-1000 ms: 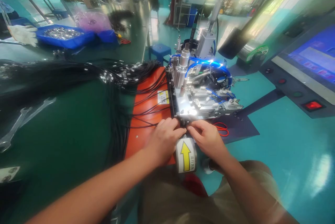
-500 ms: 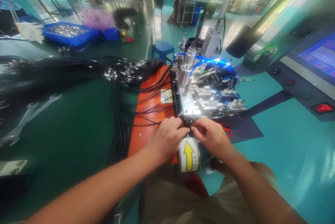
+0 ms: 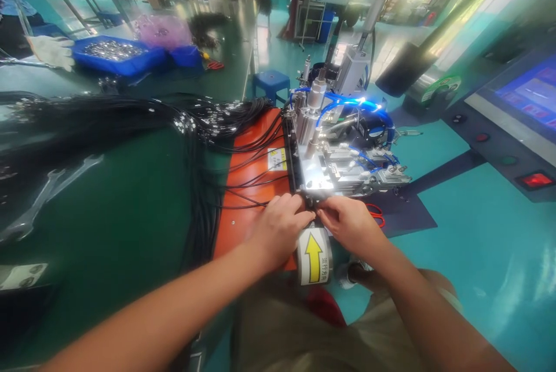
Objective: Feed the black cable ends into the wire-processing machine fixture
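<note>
Wrenches (image 3: 46, 204) lie on the green desk (image 3: 125, 233). Black cables (image 3: 202, 198) stretch across the orange panel (image 3: 241, 230) toward my left grip (image 3: 280, 222), its fingers curled at the machine's (image 3: 319, 177) near edge. My right grip (image 3: 351, 222), just beside, has thumb and fingertip close; whether either holds anything, I cannot tell. Red-handled scissors (image 3: 377, 215) lie just past it.

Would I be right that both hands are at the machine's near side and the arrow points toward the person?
Almost: in the head view, the arrow points away from the person; the left hand and right hand are as you say.
</note>
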The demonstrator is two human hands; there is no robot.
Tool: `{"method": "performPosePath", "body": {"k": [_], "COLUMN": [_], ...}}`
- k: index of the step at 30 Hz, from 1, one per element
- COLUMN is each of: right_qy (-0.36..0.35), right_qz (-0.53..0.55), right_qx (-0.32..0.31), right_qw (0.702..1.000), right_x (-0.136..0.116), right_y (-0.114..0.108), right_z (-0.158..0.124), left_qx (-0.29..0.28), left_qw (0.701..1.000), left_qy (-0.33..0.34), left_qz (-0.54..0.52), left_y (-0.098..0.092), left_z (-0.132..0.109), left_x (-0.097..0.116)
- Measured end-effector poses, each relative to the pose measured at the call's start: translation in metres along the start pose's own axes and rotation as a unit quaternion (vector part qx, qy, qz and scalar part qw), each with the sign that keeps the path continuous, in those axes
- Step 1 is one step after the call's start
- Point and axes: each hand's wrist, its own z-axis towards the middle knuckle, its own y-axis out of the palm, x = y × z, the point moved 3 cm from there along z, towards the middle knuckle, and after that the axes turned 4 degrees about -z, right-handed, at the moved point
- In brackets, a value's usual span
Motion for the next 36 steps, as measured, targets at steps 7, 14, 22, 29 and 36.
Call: {"method": "performPosePath", "body": {"k": [7,14,22,29,36], "right_qy": [0.005,-0.012,-0.050,-0.083,-0.068], "right_qz": [-0.004,-0.018,0.008,0.053,0.056], "right_qx": [0.008,-0.005,-0.014,0.008,0.042], "right_qw": [1.000,1.000,0.999,0.995,0.995], "right_x": [0.001,0.004,0.008,0.010,0.016], "right_y": [0.000,0.002,-0.003,-0.005,0.004], "right_z": [0.000,-0.002,-0.005,-0.011,-0.014], "left_qx": [0.011,0.014,0.007,0.011,0.016], "left_qw": [1.000,1.000,1.000,1.000,1.000], "left_qy": [0.000,0.000,-0.002,0.001,0.001], "left_qz": [0.001,-0.004,-0.003,-0.006,-0.007], "left_y": [0.001,0.001,-0.001,-0.001,-0.001], "left_z": [0.000,0.000,0.001,0.001,0.001], "left_x": [0.000,0.000,0.001,0.001,0.001]}}
